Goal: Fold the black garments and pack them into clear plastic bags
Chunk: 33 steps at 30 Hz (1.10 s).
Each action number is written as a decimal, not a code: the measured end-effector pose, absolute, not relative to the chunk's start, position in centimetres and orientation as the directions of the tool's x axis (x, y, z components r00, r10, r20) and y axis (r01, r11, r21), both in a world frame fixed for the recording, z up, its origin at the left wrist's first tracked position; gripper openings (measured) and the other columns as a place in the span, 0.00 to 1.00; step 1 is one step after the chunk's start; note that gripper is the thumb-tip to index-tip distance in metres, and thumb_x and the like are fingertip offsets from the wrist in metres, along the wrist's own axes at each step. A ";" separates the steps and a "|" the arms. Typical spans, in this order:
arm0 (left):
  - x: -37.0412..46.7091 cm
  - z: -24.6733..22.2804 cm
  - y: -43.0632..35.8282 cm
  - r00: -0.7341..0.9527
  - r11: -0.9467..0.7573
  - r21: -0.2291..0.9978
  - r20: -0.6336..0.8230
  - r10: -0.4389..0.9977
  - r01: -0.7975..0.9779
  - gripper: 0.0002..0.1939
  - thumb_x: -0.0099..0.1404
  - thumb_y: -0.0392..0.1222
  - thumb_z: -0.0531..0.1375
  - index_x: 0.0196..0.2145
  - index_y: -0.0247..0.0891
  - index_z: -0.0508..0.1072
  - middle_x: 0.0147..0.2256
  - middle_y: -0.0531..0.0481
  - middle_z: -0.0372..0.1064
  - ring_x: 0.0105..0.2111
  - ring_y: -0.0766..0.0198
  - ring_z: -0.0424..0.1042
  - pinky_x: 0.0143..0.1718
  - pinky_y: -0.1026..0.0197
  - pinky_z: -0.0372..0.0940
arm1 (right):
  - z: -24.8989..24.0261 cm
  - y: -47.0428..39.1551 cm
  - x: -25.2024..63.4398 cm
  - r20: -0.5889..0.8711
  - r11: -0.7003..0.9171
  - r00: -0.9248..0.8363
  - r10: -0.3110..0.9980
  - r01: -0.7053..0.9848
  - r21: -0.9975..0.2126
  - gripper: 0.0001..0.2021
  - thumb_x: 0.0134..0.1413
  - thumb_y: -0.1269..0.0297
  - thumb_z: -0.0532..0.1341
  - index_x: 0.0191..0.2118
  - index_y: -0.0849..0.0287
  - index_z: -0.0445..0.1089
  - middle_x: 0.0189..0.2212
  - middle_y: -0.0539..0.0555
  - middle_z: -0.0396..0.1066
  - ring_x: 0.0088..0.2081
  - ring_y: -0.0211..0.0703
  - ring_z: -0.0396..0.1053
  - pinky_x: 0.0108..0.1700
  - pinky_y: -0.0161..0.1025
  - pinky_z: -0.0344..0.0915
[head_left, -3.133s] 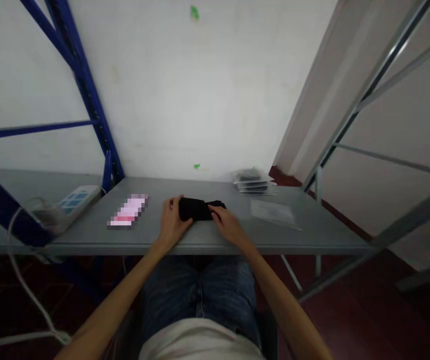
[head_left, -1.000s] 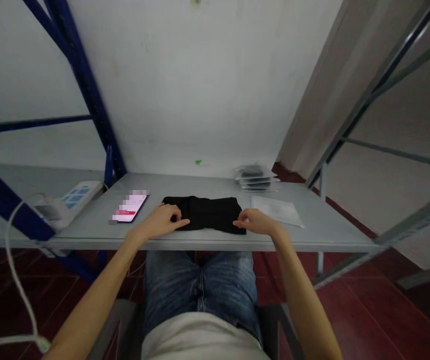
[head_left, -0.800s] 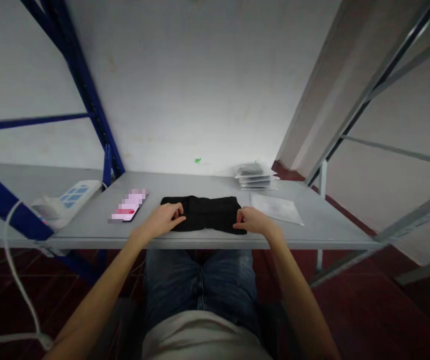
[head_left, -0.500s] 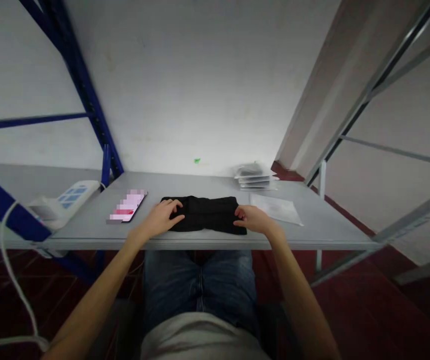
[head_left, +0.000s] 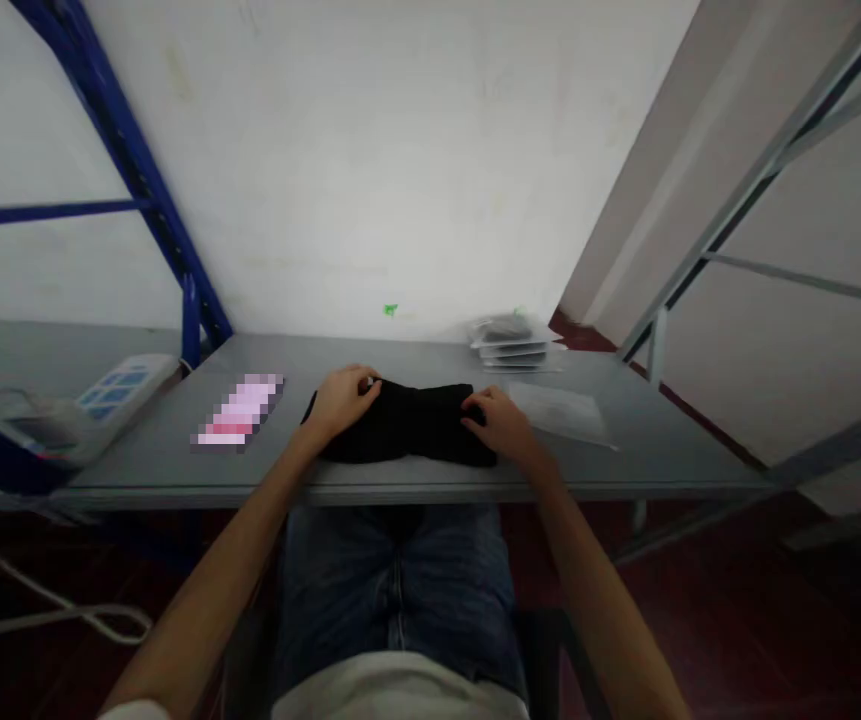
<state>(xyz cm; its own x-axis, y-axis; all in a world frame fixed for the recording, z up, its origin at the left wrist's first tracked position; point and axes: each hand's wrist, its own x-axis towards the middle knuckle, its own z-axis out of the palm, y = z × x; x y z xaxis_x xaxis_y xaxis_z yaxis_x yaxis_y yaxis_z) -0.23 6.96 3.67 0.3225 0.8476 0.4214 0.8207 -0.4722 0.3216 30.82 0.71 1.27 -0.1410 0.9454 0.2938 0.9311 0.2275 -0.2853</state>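
As the black cloth (head_left: pixel 415 425) lies on the bench (head_left: pixel 655 435), the left hand (head_left: pixel 340 402), half curled, touches its far edge left of centre; the right hand (head_left: pixel 501 420), slightly open, touches its right end. Whether either grips cannot be determined. Both forearms (head_left: pixel 239 555) converge forward.

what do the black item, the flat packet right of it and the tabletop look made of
Black item: probably fabric, matte, judging by its limp, wavy edges.
Flat packet: likely thin plastic film, pale, with gray showing through.
Tabletop: possibly painted metal, judging by smooth, even gray; coated board possible.
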 end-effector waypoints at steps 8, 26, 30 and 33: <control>0.7 3.7 12.4 0.212 -0.338 0.409 0.325 0.922 0.848 0.17 0.70 0.49 0.56 0.45 0.40 0.81 0.35 0.47 0.78 0.36 0.56 0.74 0.40 0.59 0.65 | 2.7 5.8 31.0 0.373 0.255 -0.164 0.913 0.944 -0.209 0.08 0.68 0.66 0.59 0.45 0.54 0.78 0.42 0.56 0.73 0.47 0.49 0.70 0.48 0.41 0.65; 0.1 2.8 5.4 0.310 -0.346 0.135 0.235 0.921 0.928 0.13 0.69 0.33 0.51 0.44 0.40 0.74 0.45 0.39 0.73 0.48 0.45 0.70 0.48 0.44 0.67 | -2.0 8.5 25.0 0.422 0.291 -0.141 0.895 0.904 -0.314 0.22 0.71 0.64 0.50 0.64 0.60 0.69 0.64 0.61 0.68 0.67 0.55 0.60 0.68 0.53 0.58; -1.8 2.2 5.7 0.299 -0.349 0.107 0.324 0.897 0.931 0.16 0.68 0.31 0.52 0.48 0.41 0.74 0.54 0.39 0.72 0.56 0.44 0.68 0.60 0.38 0.62 | -3.0 8.7 25.4 0.405 0.278 -0.151 0.902 0.921 -0.275 0.25 0.72 0.61 0.50 0.68 0.64 0.64 0.69 0.63 0.62 0.72 0.57 0.54 0.72 0.56 0.53; -2.4 1.7 6.0 0.277 -0.333 0.092 0.376 0.884 0.938 0.20 0.66 0.29 0.52 0.49 0.42 0.75 0.62 0.39 0.68 0.65 0.42 0.62 0.68 0.30 0.50 | -3.2 8.7 25.4 0.405 0.274 -0.152 0.901 0.925 -0.262 0.25 0.73 0.59 0.49 0.69 0.63 0.64 0.69 0.63 0.62 0.72 0.58 0.54 0.72 0.56 0.53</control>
